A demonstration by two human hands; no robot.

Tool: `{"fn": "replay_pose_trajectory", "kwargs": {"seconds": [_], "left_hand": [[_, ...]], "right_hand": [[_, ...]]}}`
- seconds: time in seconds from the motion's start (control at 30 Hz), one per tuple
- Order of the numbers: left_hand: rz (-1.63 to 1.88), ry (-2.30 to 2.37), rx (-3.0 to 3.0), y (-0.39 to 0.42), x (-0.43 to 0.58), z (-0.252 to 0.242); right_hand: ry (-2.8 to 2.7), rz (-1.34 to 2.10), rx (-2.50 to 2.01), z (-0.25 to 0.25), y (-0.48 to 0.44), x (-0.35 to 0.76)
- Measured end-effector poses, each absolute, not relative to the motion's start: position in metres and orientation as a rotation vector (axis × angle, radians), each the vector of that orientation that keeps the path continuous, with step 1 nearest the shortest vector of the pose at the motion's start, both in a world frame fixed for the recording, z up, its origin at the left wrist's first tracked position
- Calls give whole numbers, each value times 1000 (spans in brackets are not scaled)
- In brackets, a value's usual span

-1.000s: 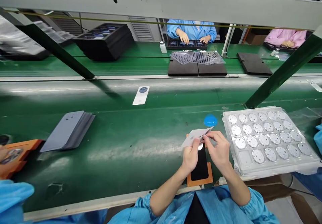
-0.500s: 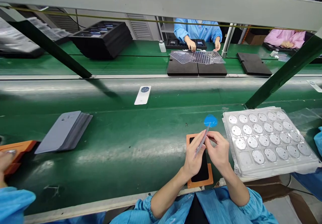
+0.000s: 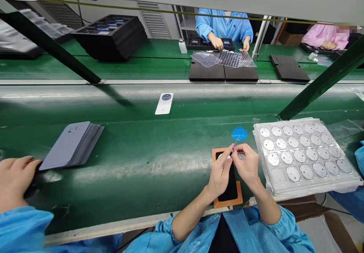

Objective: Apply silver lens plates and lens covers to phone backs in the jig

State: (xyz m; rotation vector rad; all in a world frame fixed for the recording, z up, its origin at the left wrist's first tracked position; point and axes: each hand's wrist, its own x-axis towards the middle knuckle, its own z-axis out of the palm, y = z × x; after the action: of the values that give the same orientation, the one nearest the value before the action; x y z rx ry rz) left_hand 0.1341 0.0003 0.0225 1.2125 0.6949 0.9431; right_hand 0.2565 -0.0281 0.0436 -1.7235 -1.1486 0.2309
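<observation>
My left hand (image 3: 220, 175) is closed on a thin phone back panel (image 3: 236, 141), which shows almost edge-on and tilted. Against it, my right hand (image 3: 247, 164) has its thumb and fingertips pinched together; what they pinch is too small to make out. Below both hands lies an orange-framed fixture (image 3: 239, 192) with a black pad (image 3: 231, 192), partly covered by my left hand. A blue round sticker (image 3: 239, 133) is on the green surface just beyond my fingertips. To the right stands a clear tray (image 3: 277, 187) with rows of round white discs (image 3: 292, 174).
A stack of grey phone back panels (image 3: 65, 143) lies at the left, beside a co-worker's hand (image 3: 17, 181). One white panel (image 3: 164, 104) rests further back. Green slanted posts (image 3: 313, 88) flank the bench. Across it, another co-worker handles perforated sheets (image 3: 227, 58) over black trays (image 3: 206, 73).
The panel in my left hand has turned to a thinner edge-on view, and my hands stay close together over the fixture. The co-worker's hand at left has come further into view.
</observation>
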Motion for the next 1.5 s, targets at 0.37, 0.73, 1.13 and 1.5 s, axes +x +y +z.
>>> {"fn": "replay_pose_trajectory", "kwargs": {"seconds": [0.37, 0.73, 1.13, 1.5], "left_hand": [[953, 723, 572, 23, 128, 13], [1042, 755, 508, 54, 85, 18], [738, 544, 1879, 23, 63, 16], [686, 415, 2887, 24, 66, -3]], "right_hand": [[-995, 614, -1878, 32, -14, 295], [-989, 451, -2289, 17, 35, 359], [-2167, -33, -1436, 25, -74, 289], [-2296, -319, -1406, 9, -70, 293]]}}
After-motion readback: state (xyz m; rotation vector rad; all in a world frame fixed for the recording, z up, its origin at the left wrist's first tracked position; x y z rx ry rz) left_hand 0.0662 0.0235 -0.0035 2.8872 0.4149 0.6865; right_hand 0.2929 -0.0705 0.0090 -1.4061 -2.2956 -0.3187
